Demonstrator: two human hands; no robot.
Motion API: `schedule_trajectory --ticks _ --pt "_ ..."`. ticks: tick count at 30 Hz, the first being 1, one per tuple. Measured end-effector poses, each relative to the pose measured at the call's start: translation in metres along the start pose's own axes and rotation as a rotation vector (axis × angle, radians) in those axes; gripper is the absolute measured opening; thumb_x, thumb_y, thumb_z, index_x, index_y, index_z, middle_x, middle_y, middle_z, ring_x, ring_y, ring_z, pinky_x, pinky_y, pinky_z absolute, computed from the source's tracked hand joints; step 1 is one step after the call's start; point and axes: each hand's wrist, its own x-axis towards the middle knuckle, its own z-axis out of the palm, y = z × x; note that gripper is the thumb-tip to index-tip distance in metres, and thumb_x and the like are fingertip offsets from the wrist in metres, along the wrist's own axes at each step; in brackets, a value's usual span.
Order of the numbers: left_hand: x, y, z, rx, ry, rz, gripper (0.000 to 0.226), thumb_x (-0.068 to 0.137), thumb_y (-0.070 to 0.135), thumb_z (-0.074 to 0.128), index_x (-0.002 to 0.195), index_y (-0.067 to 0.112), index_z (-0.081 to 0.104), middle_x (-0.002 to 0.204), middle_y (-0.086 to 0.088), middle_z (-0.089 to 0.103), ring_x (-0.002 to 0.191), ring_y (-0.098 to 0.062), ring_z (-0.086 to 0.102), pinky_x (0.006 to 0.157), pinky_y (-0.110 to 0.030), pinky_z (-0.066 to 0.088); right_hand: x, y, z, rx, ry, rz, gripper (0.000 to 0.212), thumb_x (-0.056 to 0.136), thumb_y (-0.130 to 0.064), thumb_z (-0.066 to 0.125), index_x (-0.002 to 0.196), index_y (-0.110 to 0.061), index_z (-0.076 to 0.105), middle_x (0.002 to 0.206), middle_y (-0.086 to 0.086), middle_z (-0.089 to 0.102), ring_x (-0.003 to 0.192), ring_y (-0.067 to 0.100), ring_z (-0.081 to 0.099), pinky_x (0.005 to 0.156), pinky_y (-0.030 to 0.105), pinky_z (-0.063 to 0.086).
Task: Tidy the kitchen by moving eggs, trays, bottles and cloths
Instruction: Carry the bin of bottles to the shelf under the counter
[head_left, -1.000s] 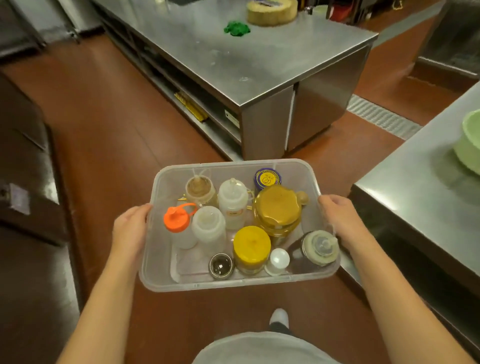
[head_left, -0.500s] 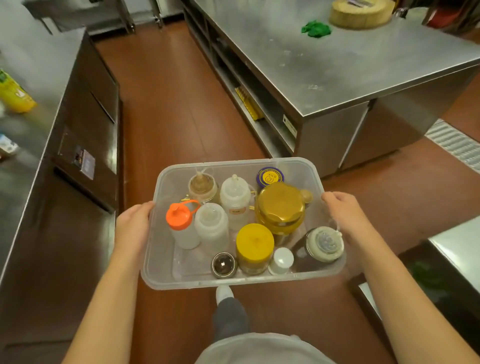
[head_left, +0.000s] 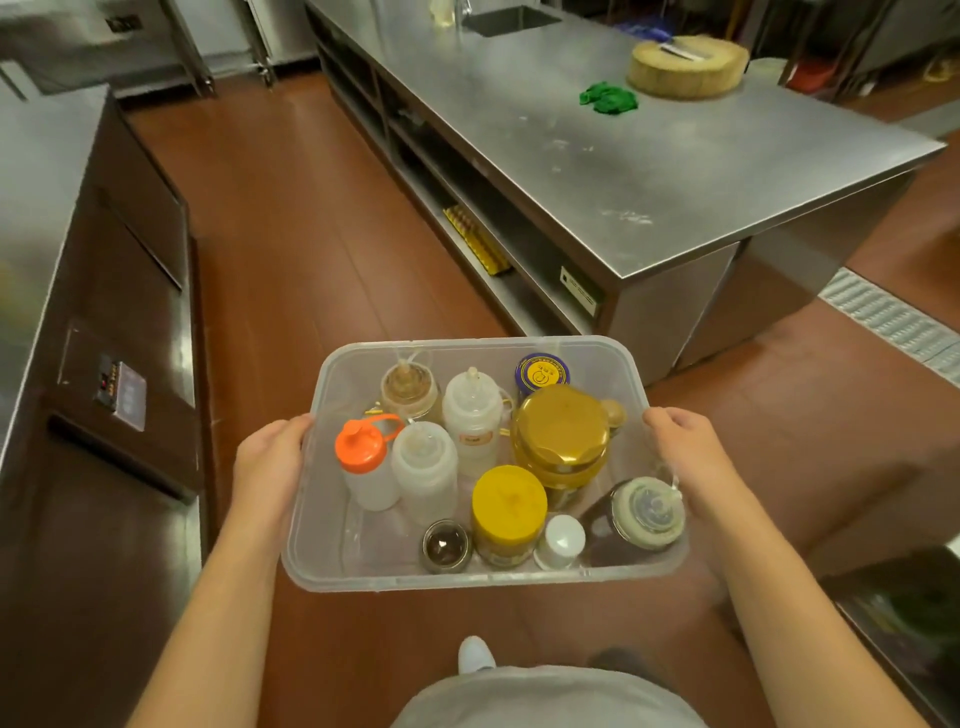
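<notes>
Shoe tip (head_left: 475, 656) visible low in frame, on red-brown floor (head_left: 291, 218).

Clear plastic tub (head_left: 332, 551) held level above the floor, between both arms. Left hand (head_left: 267, 465) grips the tub's left rim, fingers curled over the edge. Right hand (head_left: 685, 452) grips the right rim the same way.

Tub contents, all upright, packed toward the right and far side:
- near row: small dark-capped jar (head_left: 445, 545), yellow-lidded jar (head_left: 509, 506), small white-capped bottle (head_left: 561, 540), dark bottle with pale cap (head_left: 644, 514) tilted at the near right corner.
- middle: orange-capped squeeze bottle (head_left: 361, 457), just beside a clear squeeze bottle (head_left: 423, 467); large gold-lidded jar (head_left: 563, 436).
- far row: brown-filled squeeze bottle (head_left: 408, 389), white squeeze bottle (head_left: 472, 415), blue-and-yellow lidded tin (head_left: 542, 373).

Beyond, right: steel surface (head_left: 649, 171). On it a green cloth (head_left: 609, 98), near a round wooden chopping block (head_left: 688, 67) with a knife (head_left: 680, 50) lying on top. Yellow tray (head_left: 475, 241) on the shelf underneath.

Left: dark cabinet (head_left: 104, 364) with control panel (head_left: 120, 387).
</notes>
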Motion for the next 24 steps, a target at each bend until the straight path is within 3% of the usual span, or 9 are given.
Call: schedule_trajectory --ticks 4,8,13,16,19,22,24 --pt "0.042 0.019 -0.010 0.028 -0.018 0.019 0.025 0.092 0.027 0.063 0.101 0.005 0.072 0.099 -0.019 0.072 0.081 -0.027 0.065 0.087 -0.050 0.055 0.013 -0.018 0.036 0.024 -0.008 0.028 0.026 0.088 -0.023 0.049 0.066 -0.021 0.037 0.064 0.001 0.029 0.062 0.018 0.029 0.062 0.035 0.025" --pt "0.088 0.027 -0.012 0.038 -0.015 0.020 0.018 0.094 0.026 0.061 0.085 0.016 0.073 0.091 -0.012 0.073 0.079 -0.024 0.065 0.077 -0.039 0.053 0.039 -0.040 0.067 0.008 -0.048 0.031 0.022 0.091 -0.022 0.049 0.070 -0.018 0.041 0.069 0.004 0.032 0.064 0.018 0.031 0.062 0.034 0.025" --pt "0.150 0.032 -0.004 0.013 0.039 -0.024 0.016 0.094 0.024 0.063 0.082 0.015 0.069 0.084 -0.011 0.068 0.077 -0.023 0.061 0.072 -0.035 0.048 0.097 -0.068 0.112 -0.044 -0.092 0.037 0.022 0.093 -0.020 0.050 0.072 -0.014 0.047 0.071 0.006 0.036 0.070 0.021 0.033 0.063 0.033 0.026" --pt "0.192 0.040 0.002 0.021 0.093 -0.056 0.018 0.093 0.026 0.063 0.079 0.017 0.069 0.082 -0.011 0.069 0.077 -0.024 0.063 0.073 -0.037 0.049 0.142 -0.087 0.144 -0.083 -0.148 0.064 0.031 0.094 -0.022 0.050 0.082 0.006 0.058 0.076 0.009 0.043 0.071 0.022 0.039 0.062 0.033 0.029" --pt "0.236 0.052 0.008 0.020 0.140 -0.095 0.021 0.092 0.028 0.064 0.079 0.016 0.075 0.079 -0.008 0.074 0.078 -0.024 0.067 0.074 -0.038 0.052 0.191 -0.114 0.177 -0.136 -0.233 0.075 0.038 0.098 -0.025 0.047 0.101 0.009 0.062 0.085 0.011 0.052 0.075 0.021 0.047 0.068 0.035 0.037" --pt "0.276 0.068 0.012 0.023 0.182 -0.111 0.021 0.094 0.031 0.062 0.088 0.016 0.077 0.086 -0.010 0.075 0.081 -0.024 0.069 0.075 -0.039 0.053 0.239 -0.148 0.211 -0.189 -0.284 0.062 0.037 0.097 -0.029 0.047 0.101 0.002 0.066 0.089 0.016 0.060 0.079 0.025 0.055 0.075 0.042 0.047" --pt "0.301 0.076 0.012 0.010 0.215 -0.113 0.022 0.094 0.032 0.062 0.090 0.015 0.076 0.084 -0.009 0.074 0.079 -0.022 0.067 0.070 -0.036 0.051 0.264 -0.174 0.233 -0.215 -0.309 0.044 0.037 0.098 -0.030 0.046 0.104 0.001 0.066 0.095 0.019 0.064 0.088 0.031 0.061 0.087 0.050 0.050"
